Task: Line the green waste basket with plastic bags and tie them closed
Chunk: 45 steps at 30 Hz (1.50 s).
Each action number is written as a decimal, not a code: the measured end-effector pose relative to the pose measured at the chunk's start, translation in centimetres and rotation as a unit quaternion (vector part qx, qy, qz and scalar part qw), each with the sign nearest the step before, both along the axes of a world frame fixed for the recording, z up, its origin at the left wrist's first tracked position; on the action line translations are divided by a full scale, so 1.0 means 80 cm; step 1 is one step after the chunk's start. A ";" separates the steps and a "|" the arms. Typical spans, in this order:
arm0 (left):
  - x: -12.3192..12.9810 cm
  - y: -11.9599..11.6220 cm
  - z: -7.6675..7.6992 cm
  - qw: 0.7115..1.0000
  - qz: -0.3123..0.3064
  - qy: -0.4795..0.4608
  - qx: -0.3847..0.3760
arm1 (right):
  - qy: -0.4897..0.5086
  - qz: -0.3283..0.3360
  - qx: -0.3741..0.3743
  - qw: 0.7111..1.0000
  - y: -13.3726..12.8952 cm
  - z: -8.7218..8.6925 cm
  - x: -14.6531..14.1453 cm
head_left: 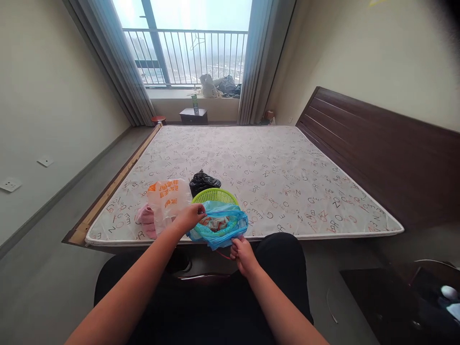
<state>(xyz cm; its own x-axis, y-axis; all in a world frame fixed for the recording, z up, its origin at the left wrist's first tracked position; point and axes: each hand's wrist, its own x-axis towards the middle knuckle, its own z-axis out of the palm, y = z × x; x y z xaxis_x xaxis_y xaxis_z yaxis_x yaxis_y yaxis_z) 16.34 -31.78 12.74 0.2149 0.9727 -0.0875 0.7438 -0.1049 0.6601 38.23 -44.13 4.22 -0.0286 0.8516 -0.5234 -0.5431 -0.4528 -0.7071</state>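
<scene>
With the window (pixel 208 14) at twelve, the basket (pixel 215 192) sat on the mattress (pixel 251 158) near its closest edge; the held bag (pixel 224 238) overlapped it at six, the left hand (pixel 196 214) at that bag's ten, the right hand (pixel 244 255) at its five; a second bag (pixel 168 196) lay at the basket's nine, a cloth (pixel 145 218) at eight, a third bag (pixel 206 183) at eleven; beyond the mattress, a cabinet (pixel 190 117) stood at twelve, a bottle (pixel 195 103) on it; the headboard (pixel 377 139) stood at two.

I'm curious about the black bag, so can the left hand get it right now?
Probably yes: the black bag lies near the left hand, behind the basket, with nothing over it. But the fingers seem to pinch the blue bag, so they'd likely need to let go first.
</scene>
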 end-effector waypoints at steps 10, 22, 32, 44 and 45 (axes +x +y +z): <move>-0.086 0.001 0.120 0.990 0.072 0.105 0.063 | -0.031 -0.022 0.091 0.995 0.031 0.046 0.041; -0.116 0.038 0.192 0.893 0.223 -0.387 -0.051 | 0.070 -0.128 0.222 0.964 0.119 0.200 0.091; -0.053 0.023 0.197 0.834 0.094 -0.543 -0.019 | -0.185 -0.028 0.361 0.914 0.166 0.273 0.056; 0.025 -0.027 0.165 0.919 -0.041 -0.388 -0.054 | -0.455 0.232 0.514 0.689 0.137 0.283 -0.024; 0.025 -0.032 0.161 0.927 -0.044 -0.371 -0.045 | -0.444 0.246 0.507 0.697 0.134 0.280 -0.027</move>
<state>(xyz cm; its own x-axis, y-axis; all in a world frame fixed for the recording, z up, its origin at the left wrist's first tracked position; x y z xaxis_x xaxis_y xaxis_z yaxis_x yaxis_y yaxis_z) 18.35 -34.34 25.60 0.3272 0.9443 0.0355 0.0738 -0.0630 0.9953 36.04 -33.41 26.59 -0.4966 0.7977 0.3421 0.3567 0.5469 -0.7575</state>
